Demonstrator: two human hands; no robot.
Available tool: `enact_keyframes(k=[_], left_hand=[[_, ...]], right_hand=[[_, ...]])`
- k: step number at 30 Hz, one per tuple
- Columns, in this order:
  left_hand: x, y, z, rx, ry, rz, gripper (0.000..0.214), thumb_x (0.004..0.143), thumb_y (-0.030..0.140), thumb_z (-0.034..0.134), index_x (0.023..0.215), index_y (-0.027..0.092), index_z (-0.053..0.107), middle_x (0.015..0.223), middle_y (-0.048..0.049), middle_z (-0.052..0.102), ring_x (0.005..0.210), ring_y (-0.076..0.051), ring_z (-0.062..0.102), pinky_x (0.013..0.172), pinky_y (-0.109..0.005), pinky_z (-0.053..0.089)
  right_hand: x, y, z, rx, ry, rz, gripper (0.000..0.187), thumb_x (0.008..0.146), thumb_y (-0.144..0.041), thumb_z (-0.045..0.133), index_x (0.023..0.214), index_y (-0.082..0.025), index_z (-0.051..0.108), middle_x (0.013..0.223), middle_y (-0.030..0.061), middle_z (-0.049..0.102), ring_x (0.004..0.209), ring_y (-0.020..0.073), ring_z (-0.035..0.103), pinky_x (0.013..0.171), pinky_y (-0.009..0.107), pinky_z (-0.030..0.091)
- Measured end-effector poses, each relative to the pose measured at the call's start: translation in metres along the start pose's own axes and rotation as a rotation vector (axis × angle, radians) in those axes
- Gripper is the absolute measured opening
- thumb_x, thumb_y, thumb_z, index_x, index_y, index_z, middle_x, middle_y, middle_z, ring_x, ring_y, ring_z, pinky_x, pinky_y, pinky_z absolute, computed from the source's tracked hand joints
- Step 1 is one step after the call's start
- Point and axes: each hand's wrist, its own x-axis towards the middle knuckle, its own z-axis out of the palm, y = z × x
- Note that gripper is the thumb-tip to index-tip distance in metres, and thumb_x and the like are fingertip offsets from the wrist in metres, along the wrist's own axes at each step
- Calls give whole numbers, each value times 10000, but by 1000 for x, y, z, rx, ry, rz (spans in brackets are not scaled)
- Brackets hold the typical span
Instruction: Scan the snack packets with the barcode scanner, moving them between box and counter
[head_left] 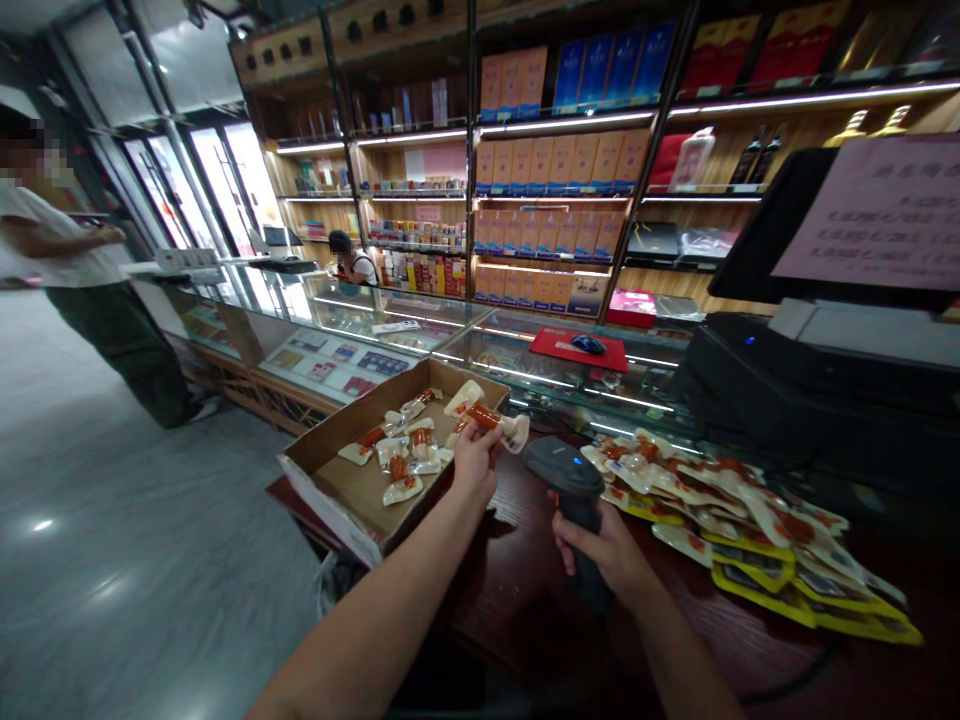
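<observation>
My left hand (474, 462) is closed on a small clear snack packet (491, 420) with an orange-red sausage inside, held just over the right edge of a shallow cardboard box (341, 490). Several similar packets (405, 455) lie loose in that box. My right hand (611, 550) grips the handle of a black barcode scanner (566, 470), whose head with a blue light points toward the held packet. Both hands are above a dark wooden counter (517, 600).
A spread of snack packets (750, 520), some yellow-edged, covers the counter at right. Behind stand a black till (810, 390) with a screen, glass display counters (390, 330), a red mouse mat (577, 348) and shelves of boxed goods. A person (67, 260) stands at left; another sits behind the glass counter.
</observation>
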Motion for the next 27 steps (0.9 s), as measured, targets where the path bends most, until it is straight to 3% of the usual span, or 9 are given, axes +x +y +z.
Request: enact_keyframes(k=[6,11,18,27], left_hand=[[5,6,2,-152,19,-11,188,691,46,654,810,169,578,824,-20,680,901,-175,648,855,-384,503],[3,8,3,-217,33,-50,176,726,16,606,822,164,593,802,-23,688,877,-171,657,878,-430,498],[1,5,2,-150,32,-25,242,716,28,622,911,170,604,884,-39,694,897,-182,655,864,-421,504],[8,-3,-4,-154,-92,12,314,703,57,633,996,158,580,983,-97,674,1024,-225,614,882,-386,498]], right_hand=[[-1,13,1,-3,144,57,464,625,-442,722,948,-180,517,506,-71,544,360,103,480,366,235,423],[0,10,5,-40,125,33,434,646,-417,704,942,-169,506,502,-74,546,364,99,486,369,228,419],[1,-4,10,-116,156,-4,369,643,-395,684,878,-173,505,484,-78,536,349,104,485,373,236,405],[4,8,7,-93,119,23,360,677,-387,664,903,-188,466,502,-86,535,352,99,476,369,233,405]])
